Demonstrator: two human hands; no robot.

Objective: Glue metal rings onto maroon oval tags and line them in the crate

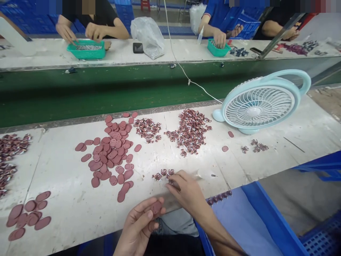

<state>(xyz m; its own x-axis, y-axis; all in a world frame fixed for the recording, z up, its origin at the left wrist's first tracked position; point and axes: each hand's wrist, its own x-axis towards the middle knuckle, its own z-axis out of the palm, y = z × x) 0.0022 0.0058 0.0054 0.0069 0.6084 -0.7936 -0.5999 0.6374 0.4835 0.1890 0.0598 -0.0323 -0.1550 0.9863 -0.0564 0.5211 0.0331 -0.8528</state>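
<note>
Small clips [163, 175] too tiny to identify.

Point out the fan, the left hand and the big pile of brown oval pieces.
fan [259, 106]: head view, centre of its grille.
left hand [140, 225]: head view, middle of the hand.
pile of brown oval pieces [113, 147]: head view, middle of the heap.

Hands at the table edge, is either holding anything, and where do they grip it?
The left hand pinches a red oval piece by its edge at the fingertips. The right hand touches small clips; whether it grips one cannot be told.
</note>
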